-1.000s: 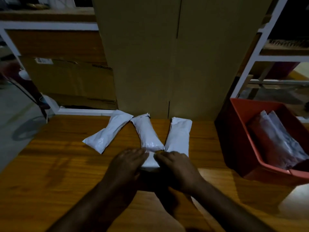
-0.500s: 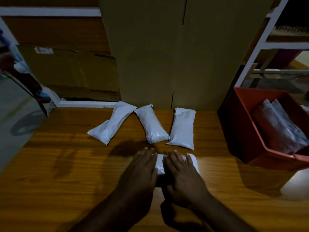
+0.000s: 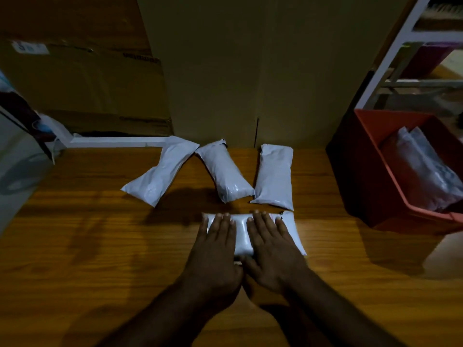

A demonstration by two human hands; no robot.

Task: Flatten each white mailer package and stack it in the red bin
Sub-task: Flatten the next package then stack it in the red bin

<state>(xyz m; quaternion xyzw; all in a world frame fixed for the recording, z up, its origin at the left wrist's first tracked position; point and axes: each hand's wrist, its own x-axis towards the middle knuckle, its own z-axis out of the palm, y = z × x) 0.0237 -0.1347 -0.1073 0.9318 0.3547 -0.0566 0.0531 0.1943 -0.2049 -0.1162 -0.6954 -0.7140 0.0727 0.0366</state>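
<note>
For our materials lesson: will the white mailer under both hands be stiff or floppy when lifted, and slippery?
Probably floppy: the white mailer bulges between the pressing left hand and right hand, so its filling seems soft. Likely slippery too: its film looks glossy. Lying flat, it seems unlikely to roll.

I see my left hand (image 3: 215, 249) and right hand (image 3: 273, 249) slide apart and flatten, fingers straight, on the near mailer (image 3: 241, 234), which now shows more white between and beside them
</note>
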